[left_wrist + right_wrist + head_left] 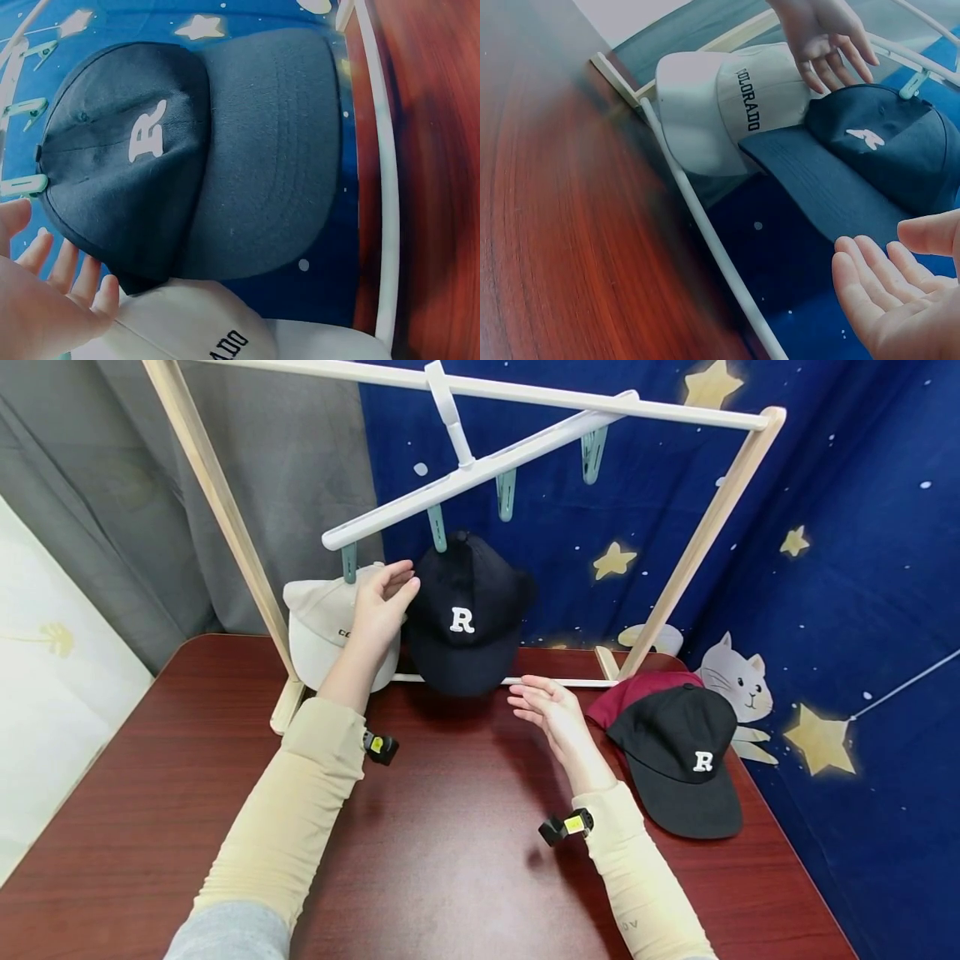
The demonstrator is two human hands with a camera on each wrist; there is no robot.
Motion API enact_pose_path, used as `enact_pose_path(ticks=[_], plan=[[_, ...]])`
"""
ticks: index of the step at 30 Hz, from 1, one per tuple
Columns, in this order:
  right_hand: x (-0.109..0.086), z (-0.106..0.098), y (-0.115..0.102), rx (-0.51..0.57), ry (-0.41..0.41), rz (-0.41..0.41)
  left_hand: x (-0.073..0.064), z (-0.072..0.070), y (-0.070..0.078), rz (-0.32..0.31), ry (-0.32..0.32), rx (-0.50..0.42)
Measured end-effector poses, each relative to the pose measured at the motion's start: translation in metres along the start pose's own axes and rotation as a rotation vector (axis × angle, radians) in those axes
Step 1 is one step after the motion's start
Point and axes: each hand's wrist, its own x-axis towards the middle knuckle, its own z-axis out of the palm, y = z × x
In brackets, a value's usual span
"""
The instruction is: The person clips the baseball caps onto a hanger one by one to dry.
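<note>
A dark baseball cap with a white R (pixel 472 647) hangs from a teal clip (pixel 437 529) on a white hanger (pixel 480 472). To its left a pale baseball cap lettered COLORADO (pixel 697 112) hangs from another clip. My left hand (pixel 381 606) is at the dark cap's upper left side, in front of the pale cap, its fingers loosely extended and holding nothing. Below and right of the dark cap's brim, my right hand (pixel 555 714) is raised palm up with relaxed fingers and nothing in it.
A wooden rack (pixel 705 543) carries the tilted hanger, whose two right clips hold nothing. On the table's right side, a black cap with a white R (pixel 675 727) lies over a maroon cap (pixel 637 689). Behind it stands a cat cutout (pixel 731 677), against the blue star curtain.
</note>
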Motion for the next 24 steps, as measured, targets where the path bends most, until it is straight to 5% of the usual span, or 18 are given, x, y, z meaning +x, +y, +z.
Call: enact_pose_path(ticks=[24], plan=[[-0.019,-0.034,-0.005,-0.042,0.079,-0.004,-0.028,0.004,-0.023,0.015,0.119,-0.136]])
